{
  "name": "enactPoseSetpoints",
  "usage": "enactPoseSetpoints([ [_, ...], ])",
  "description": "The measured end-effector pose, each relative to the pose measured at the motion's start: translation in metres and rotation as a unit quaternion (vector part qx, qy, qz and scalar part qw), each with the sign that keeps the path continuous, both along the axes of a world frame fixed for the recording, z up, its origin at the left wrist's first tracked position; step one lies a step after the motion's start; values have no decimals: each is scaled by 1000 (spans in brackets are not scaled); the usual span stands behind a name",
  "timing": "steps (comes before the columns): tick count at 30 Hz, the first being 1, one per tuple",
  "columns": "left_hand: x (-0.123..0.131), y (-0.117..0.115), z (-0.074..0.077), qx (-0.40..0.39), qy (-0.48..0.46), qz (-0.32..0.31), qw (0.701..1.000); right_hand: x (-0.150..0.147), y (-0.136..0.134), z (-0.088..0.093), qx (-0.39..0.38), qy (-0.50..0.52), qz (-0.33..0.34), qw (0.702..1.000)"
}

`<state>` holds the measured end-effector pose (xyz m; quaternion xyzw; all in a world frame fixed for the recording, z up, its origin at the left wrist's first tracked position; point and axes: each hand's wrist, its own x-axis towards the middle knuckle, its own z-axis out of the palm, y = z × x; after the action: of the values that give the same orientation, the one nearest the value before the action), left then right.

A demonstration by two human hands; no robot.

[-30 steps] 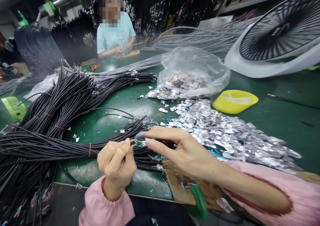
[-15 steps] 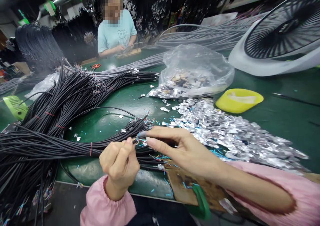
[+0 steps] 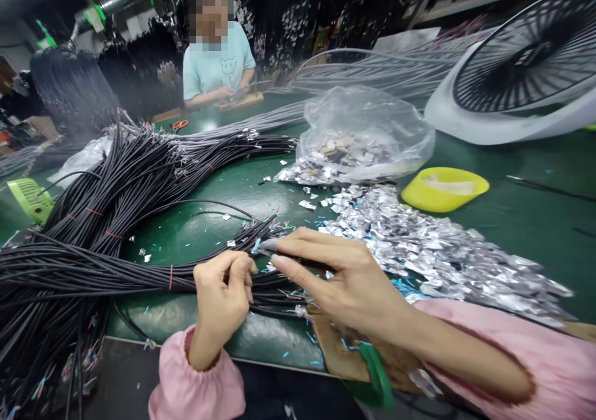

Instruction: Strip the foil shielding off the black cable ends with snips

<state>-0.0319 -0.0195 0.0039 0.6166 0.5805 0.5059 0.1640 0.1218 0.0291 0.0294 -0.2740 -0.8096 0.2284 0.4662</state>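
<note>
- Black cables [image 3: 116, 271]: a banded bundle lying on the green table [image 3: 274, 336], running behind the left hand.
- Left hand [image 3: 222, 293]: fingers curled inward; whether they grip anything cannot be told.
- Blue piece [image 3: 256, 245]: at the right hand's fingertips.
- Right hand [image 3: 344, 277]: fingers extended, thumb narrowly parted from forefinger; any grip is unclear.
- Foil scraps [image 3: 433, 252]: heaped beyond the right hand.

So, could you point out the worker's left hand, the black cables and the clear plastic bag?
Left hand [image 3: 221, 296]: head view, middle of the hand.
Black cables [image 3: 139, 276]: head view, on the bundle beside the left hand.
Clear plastic bag [image 3: 363, 117]: head view, upper crinkled part.
</note>
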Motion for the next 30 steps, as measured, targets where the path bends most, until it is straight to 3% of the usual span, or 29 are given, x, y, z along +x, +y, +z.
enactPoseSetpoints([
  [3,-2,2,4,-75,-119,-65,988,1,2,-2,-7,1,4,1000],
  [6,-1,1,3,-91,-172,-72,978,1,4,-1,-48,8,-7,999],
  [10,5,0,-2,-10,-100,-11,995,-1,5,3,-118,19,-15,993],
  [13,7,0,-3,44,-25,1,999,-4,6,5,-182,29,6,983],
  [15,7,2,-3,81,0,1,997,-5,7,6,-278,43,50,958],
  [17,6,5,-3,117,9,-5,993,-7,8,6,-386,63,124,912],
  [19,6,7,-4,141,11,-10,990,-8,10,5,-442,75,181,875],
  [21,7,8,-6,161,13,4,987,-9,11,5,-437,64,185,878],
  [25,13,6,-9,185,26,55,981,-11,13,3,-400,41,125,907],
  [28,14,5,-8,144,46,66,986,-11,11,1,-371,43,123,919],
  [30,13,5,-5,104,50,55,992,-11,10,0,-286,24,120,950],
])
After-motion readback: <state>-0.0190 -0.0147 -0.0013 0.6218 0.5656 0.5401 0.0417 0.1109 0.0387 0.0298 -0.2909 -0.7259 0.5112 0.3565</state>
